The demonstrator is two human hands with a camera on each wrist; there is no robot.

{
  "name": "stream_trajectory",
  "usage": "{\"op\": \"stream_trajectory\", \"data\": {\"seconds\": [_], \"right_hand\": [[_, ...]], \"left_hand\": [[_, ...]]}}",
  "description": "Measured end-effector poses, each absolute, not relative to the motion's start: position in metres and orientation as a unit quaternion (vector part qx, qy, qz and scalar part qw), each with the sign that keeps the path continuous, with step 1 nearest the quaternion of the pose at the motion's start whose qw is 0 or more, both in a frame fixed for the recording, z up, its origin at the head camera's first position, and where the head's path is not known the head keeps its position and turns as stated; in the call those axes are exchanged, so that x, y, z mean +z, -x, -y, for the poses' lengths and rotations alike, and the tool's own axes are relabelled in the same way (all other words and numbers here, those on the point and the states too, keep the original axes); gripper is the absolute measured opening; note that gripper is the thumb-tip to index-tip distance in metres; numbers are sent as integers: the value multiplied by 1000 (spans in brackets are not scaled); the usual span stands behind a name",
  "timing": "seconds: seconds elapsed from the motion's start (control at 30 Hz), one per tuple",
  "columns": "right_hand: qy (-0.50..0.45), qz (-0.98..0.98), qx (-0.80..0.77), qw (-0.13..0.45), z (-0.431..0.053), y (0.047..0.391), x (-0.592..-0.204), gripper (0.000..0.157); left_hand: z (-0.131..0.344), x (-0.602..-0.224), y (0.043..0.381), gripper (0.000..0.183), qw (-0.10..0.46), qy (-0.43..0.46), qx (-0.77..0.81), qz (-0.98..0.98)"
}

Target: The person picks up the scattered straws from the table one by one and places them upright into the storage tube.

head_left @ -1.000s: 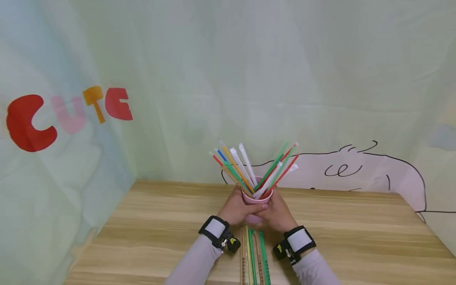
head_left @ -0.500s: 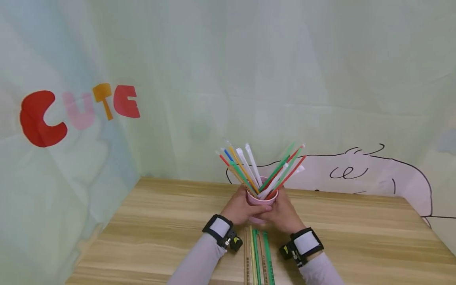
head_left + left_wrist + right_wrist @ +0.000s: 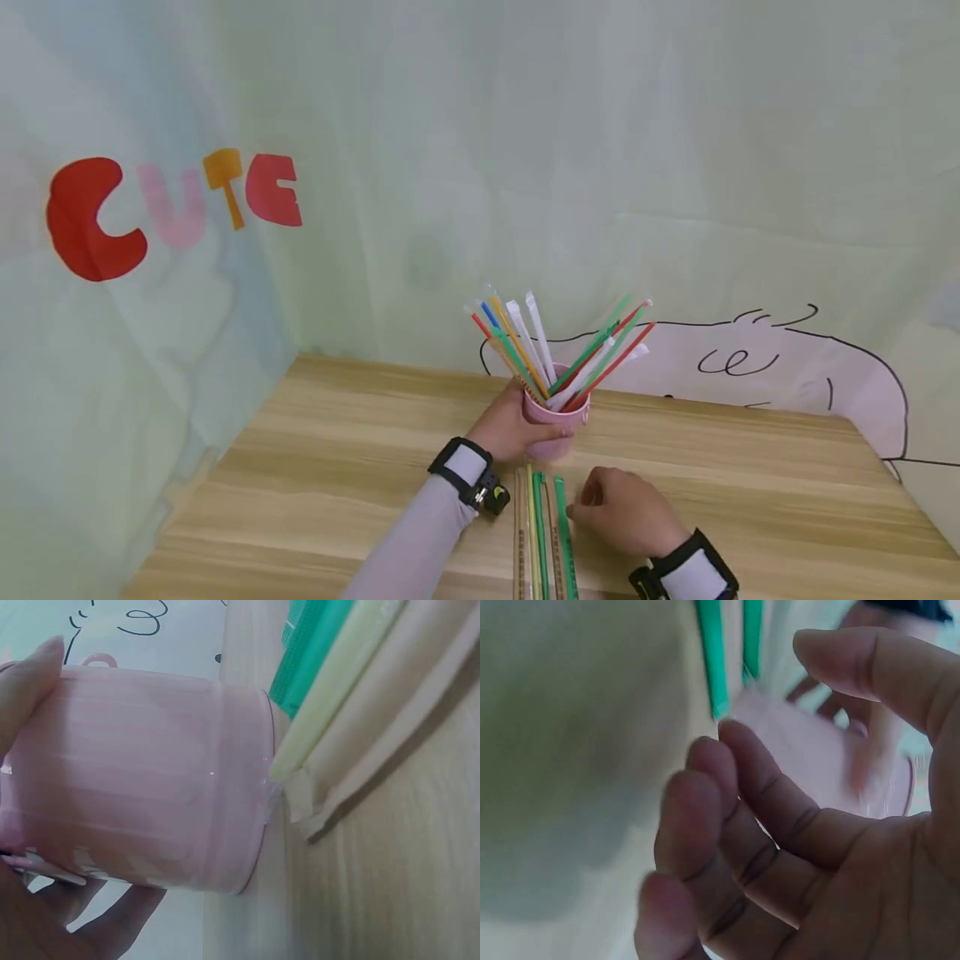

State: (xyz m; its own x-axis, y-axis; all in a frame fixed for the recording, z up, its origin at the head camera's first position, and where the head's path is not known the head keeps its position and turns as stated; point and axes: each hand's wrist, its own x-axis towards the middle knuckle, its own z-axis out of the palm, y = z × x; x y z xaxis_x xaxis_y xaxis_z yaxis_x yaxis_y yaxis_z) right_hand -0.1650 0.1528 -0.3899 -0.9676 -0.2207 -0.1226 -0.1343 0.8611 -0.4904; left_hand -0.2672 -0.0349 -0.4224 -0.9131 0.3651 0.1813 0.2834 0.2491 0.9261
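Note:
A small pink bucket (image 3: 549,451) stands on the table, full of wrapped drinking straws (image 3: 615,362) in white, green, red, yellow, blue and brown. My left hand (image 3: 512,427) grips its side, thumb across the front; in the left wrist view fingers and thumb lie around the bucket (image 3: 150,765). In front of it several straws lie side by side, brown ones, a yellow one and green straws (image 3: 564,525). My right hand (image 3: 630,510) hovers just right of the outermost green straw. In the right wrist view that hand (image 3: 840,862) holds nothing, fingers loosely bent and thumb apart.
The wooden table (image 3: 360,467) stretches to both sides of the bucket. A pale curtain (image 3: 465,167) hangs behind, with coloured letters at the left and a cartoon drawing at the right.
My right hand has let go of the bucket and moved down and right, beside the row of straws. The left hand keeps its grip on the bucket.

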Motion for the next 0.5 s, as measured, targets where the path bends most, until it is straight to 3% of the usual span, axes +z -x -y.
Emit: {"op": "stream_trajectory", "data": {"seconds": [0.5], "right_hand": [[110, -970, -191, 106, -132, 150, -407, 31]], "left_hand": [[36, -416, 262, 90, 21, -223, 575, -787]]}}
